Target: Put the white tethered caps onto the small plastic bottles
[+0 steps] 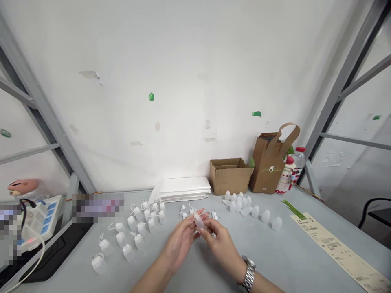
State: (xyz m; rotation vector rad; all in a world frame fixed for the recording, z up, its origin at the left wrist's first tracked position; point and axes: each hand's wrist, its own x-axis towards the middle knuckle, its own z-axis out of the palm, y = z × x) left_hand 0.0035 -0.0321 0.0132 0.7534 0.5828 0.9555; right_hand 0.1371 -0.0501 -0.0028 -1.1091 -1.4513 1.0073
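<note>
My left hand (180,240) and my right hand (220,242) meet at the middle of the table, both closed on a small translucent squeeze bottle (199,221) held tilted. My right fingers pinch its body, while the left fingers wrap around its other side and partly hide it. Just behind my hands lie several loose white caps (183,209), some covered by my fingers. Bottles with looped white caps (132,223) stand in rough rows to the left. Uncapped bottles (255,211) are grouped to the right, a few lying on their sides.
A stack of white envelopes (183,188), an open cardboard box (230,179) and a brown bag (266,171) line the wall. A red-capped bottle (300,156) is beside the bag. Printed paper (332,244) lies right; a power strip (50,219) and black pad (58,252) lie left.
</note>
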